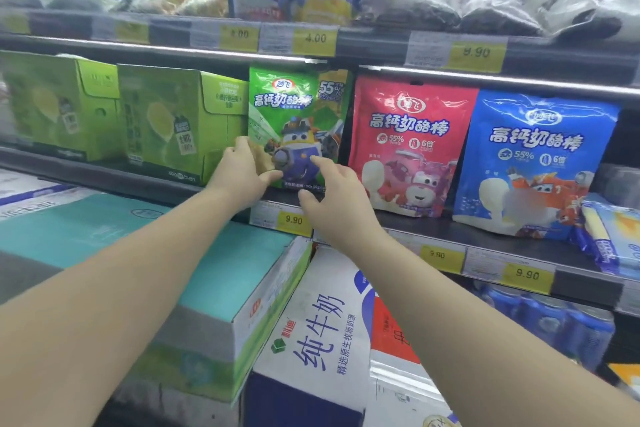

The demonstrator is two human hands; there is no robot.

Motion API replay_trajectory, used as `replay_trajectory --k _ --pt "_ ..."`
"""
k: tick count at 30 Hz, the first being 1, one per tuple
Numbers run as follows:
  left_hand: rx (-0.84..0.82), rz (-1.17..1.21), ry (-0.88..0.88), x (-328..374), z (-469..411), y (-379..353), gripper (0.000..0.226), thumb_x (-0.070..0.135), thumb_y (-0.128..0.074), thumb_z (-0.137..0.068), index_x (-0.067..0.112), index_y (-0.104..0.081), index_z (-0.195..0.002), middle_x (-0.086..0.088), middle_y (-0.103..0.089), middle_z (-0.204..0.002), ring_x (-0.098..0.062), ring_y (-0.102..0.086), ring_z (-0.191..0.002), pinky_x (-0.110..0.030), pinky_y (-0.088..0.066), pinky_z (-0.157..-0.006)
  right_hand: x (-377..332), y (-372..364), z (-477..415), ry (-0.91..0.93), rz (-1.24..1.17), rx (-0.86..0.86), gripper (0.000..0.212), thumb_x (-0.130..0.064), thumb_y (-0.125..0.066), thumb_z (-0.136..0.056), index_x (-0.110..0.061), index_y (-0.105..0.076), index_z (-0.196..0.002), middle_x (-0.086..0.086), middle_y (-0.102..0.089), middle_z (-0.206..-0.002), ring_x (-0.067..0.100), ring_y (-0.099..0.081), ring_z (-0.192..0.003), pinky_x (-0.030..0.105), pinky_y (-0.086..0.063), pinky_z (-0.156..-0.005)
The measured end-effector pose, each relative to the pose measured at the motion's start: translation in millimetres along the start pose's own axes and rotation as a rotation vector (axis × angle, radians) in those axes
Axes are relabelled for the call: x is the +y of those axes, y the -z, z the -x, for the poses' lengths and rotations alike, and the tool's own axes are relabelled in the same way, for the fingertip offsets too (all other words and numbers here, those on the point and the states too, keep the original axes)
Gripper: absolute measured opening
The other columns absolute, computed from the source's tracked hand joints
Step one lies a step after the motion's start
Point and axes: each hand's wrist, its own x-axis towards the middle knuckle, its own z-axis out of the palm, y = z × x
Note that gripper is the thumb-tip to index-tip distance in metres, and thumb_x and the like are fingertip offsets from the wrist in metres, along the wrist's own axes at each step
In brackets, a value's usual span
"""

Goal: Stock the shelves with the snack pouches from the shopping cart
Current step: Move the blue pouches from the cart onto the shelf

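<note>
Seating green pouch [298, 114] on shelf [429, 224]: pinched at lower left edge by left fingers [239, 149], steadied in front by spread right fingers [320, 165]. Next, likely: release gently, upright.

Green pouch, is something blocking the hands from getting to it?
No, nothing visible blocks them. The left hand grips the green pouch at its lower left edge, and the right hand is open right in front of it.
</note>
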Motion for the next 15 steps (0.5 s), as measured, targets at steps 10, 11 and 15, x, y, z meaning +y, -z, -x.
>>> replay_trajectory --k 10,11,15 --pt "-0.085 0.031 -0.058 -13 -14 -4 0.09 0.039 -0.071 -0.091 0.006 -0.018 -0.156 -0.013 -0.049 -0.15 -0.033 -0.05 -0.132 -0.041 -0.042 -0.105 0 -15 -15 -0.121 0.161 0.062 0.057 -0.035 -0.052 -0.1 -0.04 -0.033 -0.154 0.01 -0.039 -0.154 0.031 -0.064 -0.108 0.04 -0.051 -0.086" --pt "-0.09 0.035 -0.063 -13 -14 -3 0.089 0.038 -0.071 -0.092 0.007 -0.018 -0.156 -0.013 -0.049 -0.15 -0.033 -0.05 -0.133 -0.041 -0.041 -0.106 0 -15 -14 -0.133 0.153 0.07 0.057 -0.035 -0.054 -0.1 -0.039 -0.035 -0.153 0.009 -0.039 -0.152 0.031 -0.065 -0.102 0.04 -0.052 -0.084" --pt "-0.111 0.078 -0.063 -17 -15 -2 0.088 0.039 -0.073 -0.089 0.013 -0.022 -0.155 -0.011 -0.055 -0.144 -0.032 -0.055 -0.127 -0.043 -0.044 -0.106 -3 -13 -10 -0.142 0.135 0.085 0.056 -0.034 -0.056 -0.099 -0.033 -0.038 -0.152 0.008 -0.04 -0.146 0.029 -0.065 -0.098 0.039 -0.052 -0.085"
